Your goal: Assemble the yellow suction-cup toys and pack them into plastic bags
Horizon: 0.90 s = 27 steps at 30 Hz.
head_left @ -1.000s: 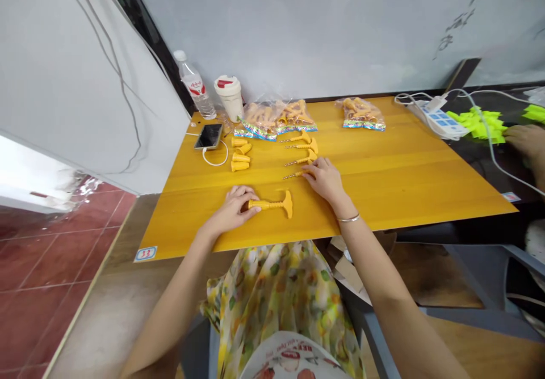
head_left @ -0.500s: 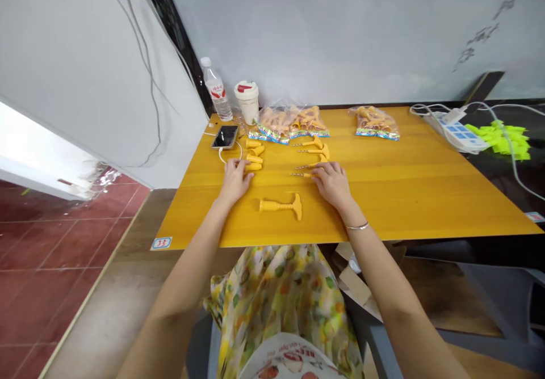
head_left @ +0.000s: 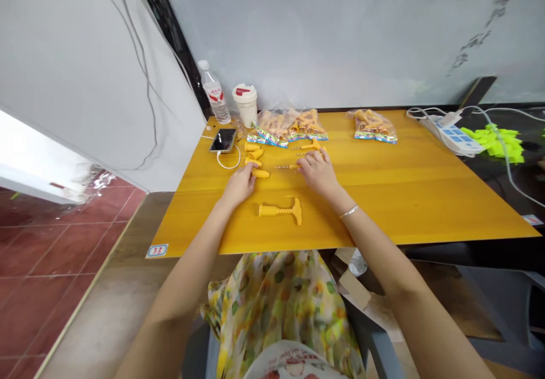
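Note:
In my left hand (head_left: 240,185) is a yellow plastic sleeve (head_left: 260,173), pinched at its left end and pointing right. More yellow sleeves (head_left: 254,151) lie just beyond those fingers. My right hand (head_left: 318,172) is closed on the handle of a corkscrew (head_left: 283,167); its metal spiral points left toward the sleeve, with a gap between them. Another corkscrew (head_left: 313,145) with a yellow T-handle lies behind the right hand, and one more is partly hidden by it. Nearer the table's front edge lies an assembled yellow corkscrew (head_left: 280,211), its spiral covered by a sleeve.
Clear bags of yellow parts (head_left: 293,125) and another such bag (head_left: 374,125) lie along the back. At the back left are a water bottle (head_left: 215,95), a lidded cup (head_left: 246,105) and a phone (head_left: 223,140) on a cable. A power strip (head_left: 453,135) lies at right.
My left hand has drawn one sleeve away from the row, to the right. My right hand has gripped a corkscrew and shifted it left, toward the sleeve.

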Each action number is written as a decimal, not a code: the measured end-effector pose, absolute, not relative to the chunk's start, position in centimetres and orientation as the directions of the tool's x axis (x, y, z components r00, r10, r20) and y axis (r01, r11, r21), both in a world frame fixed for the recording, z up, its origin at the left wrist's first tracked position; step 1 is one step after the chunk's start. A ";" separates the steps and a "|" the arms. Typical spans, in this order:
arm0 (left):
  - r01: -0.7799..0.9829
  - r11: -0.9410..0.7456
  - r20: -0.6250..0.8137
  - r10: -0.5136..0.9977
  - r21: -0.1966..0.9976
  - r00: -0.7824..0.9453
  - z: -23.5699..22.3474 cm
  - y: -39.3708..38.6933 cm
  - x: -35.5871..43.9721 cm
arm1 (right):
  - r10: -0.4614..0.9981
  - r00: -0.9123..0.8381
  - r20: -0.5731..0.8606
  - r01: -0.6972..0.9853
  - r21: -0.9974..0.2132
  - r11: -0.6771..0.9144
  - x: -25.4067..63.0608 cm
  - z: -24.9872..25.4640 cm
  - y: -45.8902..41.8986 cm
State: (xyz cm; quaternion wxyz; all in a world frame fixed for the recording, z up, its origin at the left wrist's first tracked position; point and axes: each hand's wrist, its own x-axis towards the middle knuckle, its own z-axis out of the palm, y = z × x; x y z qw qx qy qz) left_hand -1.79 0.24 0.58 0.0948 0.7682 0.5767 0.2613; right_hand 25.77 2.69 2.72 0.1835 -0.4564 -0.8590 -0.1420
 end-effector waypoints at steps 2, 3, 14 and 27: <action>0.855 -0.324 0.252 0.938 0.406 0.236 0.6 1.0 -1.9 | 0.741 -0.494 0.454 0.846 0.053 0.531 25.2 2.5 3.1; 0.862 -0.340 0.238 0.935 0.377 0.264 0.5 1.4 -2.0 | 0.747 -0.480 0.460 0.851 0.038 0.524 25.1 2.3 3.2; 0.742 -0.491 0.534 0.818 0.456 0.213 -0.5 1.3 -1.0 | 0.757 -0.393 0.522 0.871 -0.052 0.489 26.7 2.3 2.1; 0.694 -0.539 0.553 0.798 0.477 0.240 -0.1 1.0 0.2 | 0.721 -0.443 0.532 0.844 -0.025 0.536 25.6 2.3 1.5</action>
